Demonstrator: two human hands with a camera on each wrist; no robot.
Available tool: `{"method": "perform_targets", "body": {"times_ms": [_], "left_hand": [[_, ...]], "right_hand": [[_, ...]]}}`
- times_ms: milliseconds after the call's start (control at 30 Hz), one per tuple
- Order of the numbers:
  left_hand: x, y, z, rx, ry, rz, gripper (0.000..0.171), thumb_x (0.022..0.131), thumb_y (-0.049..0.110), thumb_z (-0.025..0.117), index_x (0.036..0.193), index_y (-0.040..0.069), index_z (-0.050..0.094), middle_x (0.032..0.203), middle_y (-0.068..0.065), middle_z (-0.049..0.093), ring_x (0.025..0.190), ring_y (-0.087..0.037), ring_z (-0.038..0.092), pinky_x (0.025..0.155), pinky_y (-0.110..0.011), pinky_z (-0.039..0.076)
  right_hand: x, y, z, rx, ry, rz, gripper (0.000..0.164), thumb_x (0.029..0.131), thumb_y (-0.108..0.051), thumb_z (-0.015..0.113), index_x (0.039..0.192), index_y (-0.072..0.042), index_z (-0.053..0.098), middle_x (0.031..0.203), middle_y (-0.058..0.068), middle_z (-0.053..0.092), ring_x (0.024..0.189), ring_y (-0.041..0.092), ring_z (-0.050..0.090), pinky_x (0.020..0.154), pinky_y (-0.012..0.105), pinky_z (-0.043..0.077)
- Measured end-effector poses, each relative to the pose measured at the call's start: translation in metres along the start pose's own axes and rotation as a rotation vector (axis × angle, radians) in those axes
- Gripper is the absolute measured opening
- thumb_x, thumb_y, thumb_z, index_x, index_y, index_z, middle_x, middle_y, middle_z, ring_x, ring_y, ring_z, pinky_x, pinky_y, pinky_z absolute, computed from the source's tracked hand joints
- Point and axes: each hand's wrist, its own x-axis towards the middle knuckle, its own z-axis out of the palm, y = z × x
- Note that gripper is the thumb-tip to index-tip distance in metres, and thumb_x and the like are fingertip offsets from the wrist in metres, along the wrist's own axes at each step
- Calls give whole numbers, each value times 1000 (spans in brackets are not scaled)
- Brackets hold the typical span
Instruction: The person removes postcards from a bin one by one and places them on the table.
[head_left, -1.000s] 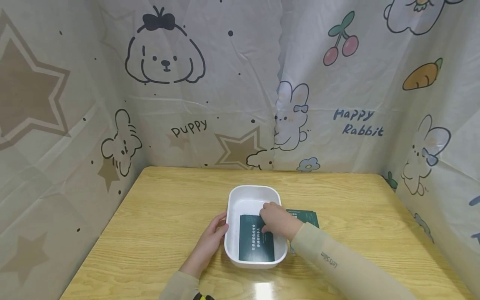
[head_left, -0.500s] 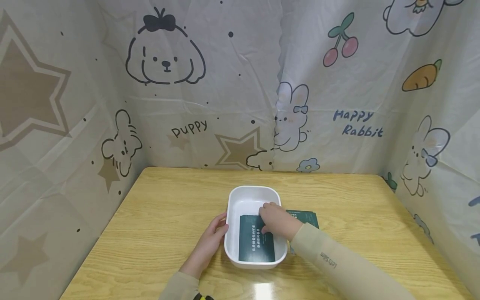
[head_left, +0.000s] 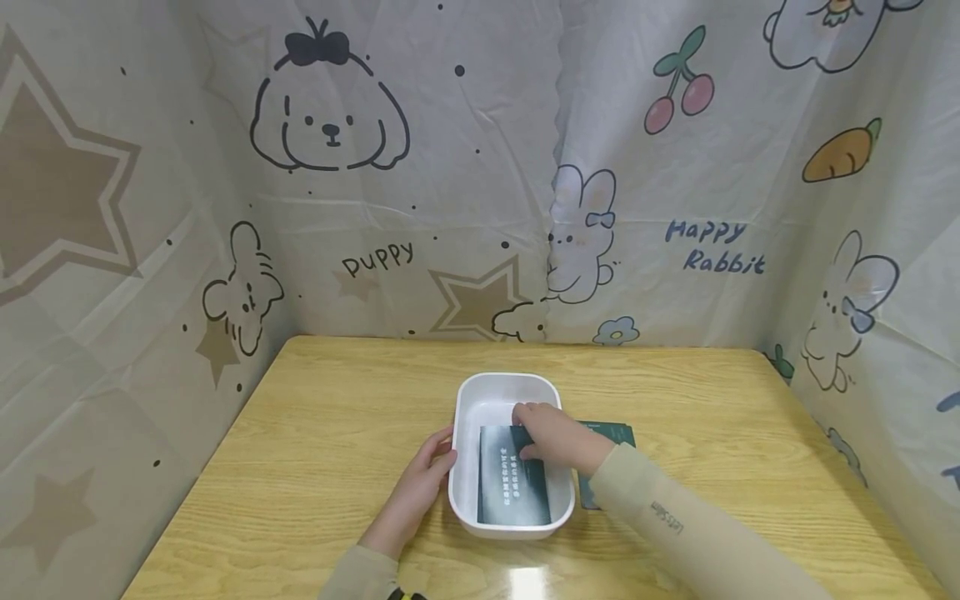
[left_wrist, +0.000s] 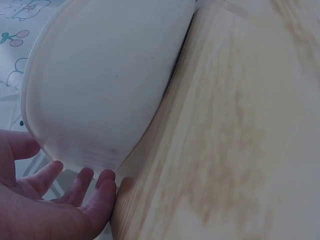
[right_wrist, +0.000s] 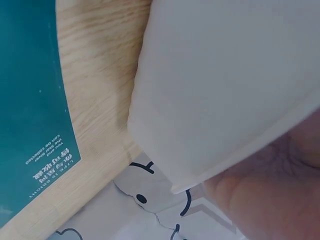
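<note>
A white rectangular tub (head_left: 512, 532) stands on the table, with a dark green card (head_left: 502, 492) printed with white Chinese text inside it. My right hand (head_left: 551, 433) reaches over the tub's right rim and pinches the card's right edge between thumb and fingers. A pale sheen now covers the card's face. In the right wrist view the tub's outer wall (right_wrist: 225, 75) hides the fingertips. My left hand (head_left: 423, 475) steadies the tub's left side. Its loosely extended fingers (left_wrist: 80, 185) touch the outside of the wall (left_wrist: 105, 85) in the left wrist view.
More green cards (head_left: 618, 433) lie on the table just right of the tub, partly covered by the right forearm. The wooden table (head_left: 345, 400) is backed by a pale curtain (head_left: 420, 183) with cartoon prints, which also hangs along both sides.
The card in the tub has lifted and tilted slightly, its face catching light. My right hand has shifted a little up and left. The left hand and the tub stay put.
</note>
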Motion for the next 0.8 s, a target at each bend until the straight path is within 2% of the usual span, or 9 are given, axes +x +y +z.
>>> {"method": "perform_targets", "body": {"times_ms": [200,467,667,800], "left_hand": [[4,-3,1,9,14,-21,48,98,33,48,143,20,42,143,-19,45,127,-33,40,104,-55,41],[4,-4,2,17,23,-35,47,98,31,48,143,20,41,143,-19,45,127,-34,41,104,-55,41],[4,-4,2,19,20,-31,48,98,33,48,144,19,41,143,-19,45,127,-34,41,104,-56,40],[4,-4,2,16,16,-32,50,97,35,48,144,19,41,144,-19,44,128,-34,40,105,-56,40]], "right_hand": [[-1,2,-8,76,71,-61,18,87,-16,67,102,-15,59,93,-2,63,84,10,55,83,36,55],[-4,10,-18,263,108,-107,13,88,-13,65,99,-18,60,89,-1,63,81,14,56,76,38,54],[-9,17,-25,384,93,-67,13,90,-17,64,102,-22,63,90,-1,66,82,14,58,76,39,53],[-12,25,-31,470,122,-25,15,90,-24,64,104,-21,66,95,1,68,86,13,60,81,42,54]]}}
